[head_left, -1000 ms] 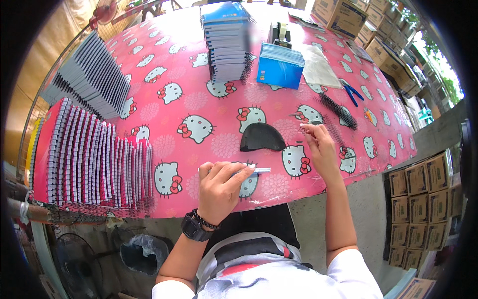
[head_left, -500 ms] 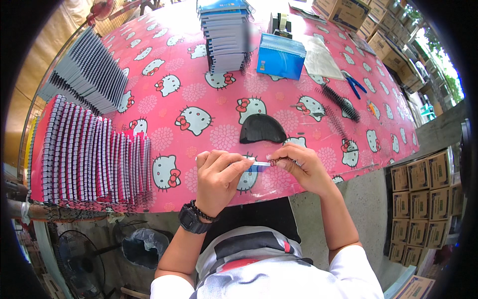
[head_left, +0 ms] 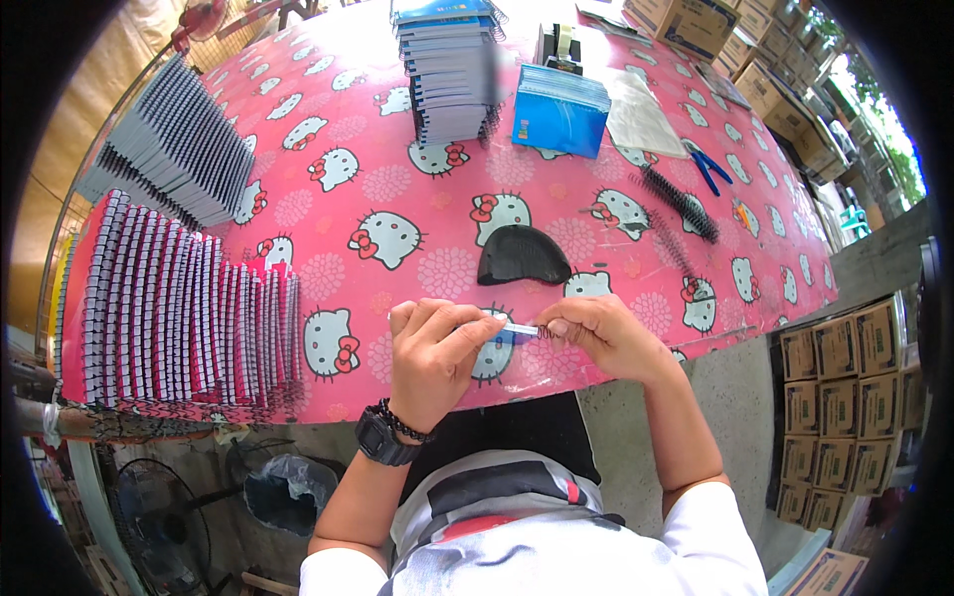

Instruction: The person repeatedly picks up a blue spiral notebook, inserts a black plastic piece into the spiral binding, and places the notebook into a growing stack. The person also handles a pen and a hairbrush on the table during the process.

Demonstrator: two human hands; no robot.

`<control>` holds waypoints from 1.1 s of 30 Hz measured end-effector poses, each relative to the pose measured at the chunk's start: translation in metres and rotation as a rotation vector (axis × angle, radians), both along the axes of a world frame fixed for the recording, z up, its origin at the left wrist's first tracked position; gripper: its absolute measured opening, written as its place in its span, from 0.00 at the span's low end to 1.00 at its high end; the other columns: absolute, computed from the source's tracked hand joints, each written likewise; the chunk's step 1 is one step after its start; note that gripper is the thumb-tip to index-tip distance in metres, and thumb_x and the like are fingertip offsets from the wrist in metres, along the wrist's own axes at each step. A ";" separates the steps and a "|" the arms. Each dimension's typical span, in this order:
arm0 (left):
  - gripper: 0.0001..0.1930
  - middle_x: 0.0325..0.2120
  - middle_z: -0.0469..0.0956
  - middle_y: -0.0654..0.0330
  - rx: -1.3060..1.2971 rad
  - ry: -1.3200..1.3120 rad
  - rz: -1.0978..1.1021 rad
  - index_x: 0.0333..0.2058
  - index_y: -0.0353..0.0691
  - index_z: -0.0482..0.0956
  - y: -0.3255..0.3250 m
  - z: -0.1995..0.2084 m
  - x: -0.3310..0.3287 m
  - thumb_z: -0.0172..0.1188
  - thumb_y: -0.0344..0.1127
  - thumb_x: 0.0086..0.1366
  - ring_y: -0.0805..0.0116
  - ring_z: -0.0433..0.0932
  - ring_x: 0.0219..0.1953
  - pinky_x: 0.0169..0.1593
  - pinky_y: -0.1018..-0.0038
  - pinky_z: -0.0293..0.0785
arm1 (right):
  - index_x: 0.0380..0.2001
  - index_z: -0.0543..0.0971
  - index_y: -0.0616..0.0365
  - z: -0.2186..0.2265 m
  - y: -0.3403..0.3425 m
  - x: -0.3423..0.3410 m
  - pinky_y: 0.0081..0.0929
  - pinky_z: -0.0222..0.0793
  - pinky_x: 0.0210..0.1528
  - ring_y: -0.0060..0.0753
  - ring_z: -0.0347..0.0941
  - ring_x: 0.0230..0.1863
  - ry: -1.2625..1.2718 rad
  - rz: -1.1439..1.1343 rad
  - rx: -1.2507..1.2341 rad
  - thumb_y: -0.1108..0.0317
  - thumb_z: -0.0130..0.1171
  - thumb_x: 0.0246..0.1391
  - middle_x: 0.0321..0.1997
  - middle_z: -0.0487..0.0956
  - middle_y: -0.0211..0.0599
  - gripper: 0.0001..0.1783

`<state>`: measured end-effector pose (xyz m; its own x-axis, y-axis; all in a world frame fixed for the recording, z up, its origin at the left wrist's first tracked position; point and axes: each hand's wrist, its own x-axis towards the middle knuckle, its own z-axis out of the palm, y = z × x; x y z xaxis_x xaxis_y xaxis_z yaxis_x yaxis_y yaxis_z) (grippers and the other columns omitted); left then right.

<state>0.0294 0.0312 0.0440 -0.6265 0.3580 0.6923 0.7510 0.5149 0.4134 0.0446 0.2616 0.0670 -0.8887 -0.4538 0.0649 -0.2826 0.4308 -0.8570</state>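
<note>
Near the table's front edge, my left hand (head_left: 433, 350) is closed on a small blue notebook (head_left: 520, 331), which is seen nearly edge-on and partly hidden by my fingers. My right hand (head_left: 603, 334) pinches a dark wire spiral coil (head_left: 544, 333) at the notebook's right end. How far the coil runs through the pages is too small to tell. Just beyond both hands lies a smooth black half-round piece (head_left: 522, 255). Several loose black coils (head_left: 681, 206) rest farther right, with blue-handled pliers (head_left: 708, 169) behind them.
Stacked spiral notebooks with pink covers (head_left: 179, 298) and grey-white ones (head_left: 179, 139) line the left side. A tall notebook stack (head_left: 447, 84), a blue notebook pile (head_left: 559, 124) and a tape dispenser (head_left: 561, 50) stand at the back. Cardboard boxes (head_left: 835, 407) are piled at right.
My right hand has turned slightly and its fingers have shifted along the coil, so more of the coil shows by the notebook. My left hand has stayed nearly still.
</note>
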 end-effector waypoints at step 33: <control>0.10 0.29 0.76 0.67 -0.184 -0.184 -0.111 0.32 0.47 0.79 0.013 0.009 0.012 0.65 0.41 0.52 0.67 0.74 0.36 0.44 0.66 0.59 | 0.43 0.78 0.54 -0.011 0.004 -0.078 0.36 0.68 0.51 0.45 0.71 0.49 0.079 0.011 0.401 0.75 0.62 0.45 0.45 0.75 0.41 0.18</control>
<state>0.0415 0.0439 0.0533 -0.6854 0.5406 0.4878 0.7282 0.5122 0.4554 -0.0331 0.2660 0.0559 -0.8830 -0.4667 -0.0508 -0.3477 0.7228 -0.5972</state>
